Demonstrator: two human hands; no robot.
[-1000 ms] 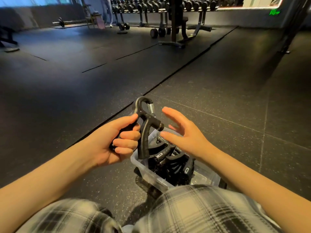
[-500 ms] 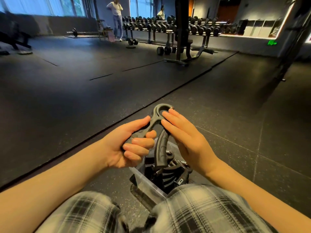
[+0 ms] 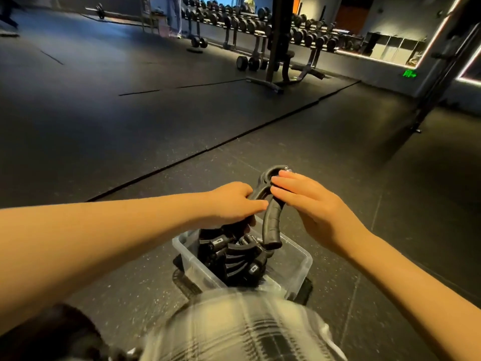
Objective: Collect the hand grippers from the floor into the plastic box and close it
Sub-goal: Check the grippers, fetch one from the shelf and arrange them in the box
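Black plastic hand gripper point(image 3: 269, 217) being held upright over the clear plastic box point(image 3: 303, 259), loop end up, free handle hanging down and nearly touching the pile inside. Left hand point(image 3: 234, 201) curling closed around the gripper's left handle, fingers wrapped over it from above. Right hand point(image 3: 309, 204) lying flat and open against the gripper's right side, fingertips point(image 3: 279, 182) pressing on the loop at the top, nothing being grasped in the palm. More black hand grippers point(image 3: 234, 256) lying heaped inside the box, crowding its left half and leaving the right half mostly bare. Box sitting on the dark speckled rubber floor point(image 3: 338, 157), just beyond a plaid-clothed knee point(image 3: 234, 329) covering its near edge. Box standing open, without a lid on it. Dark lid-like shape showing at the floor under the box's near corners, too hidden to identify. Dumbbell rack point(image 3: 260, 24) lining the far edge of the floor, well apart from the box.
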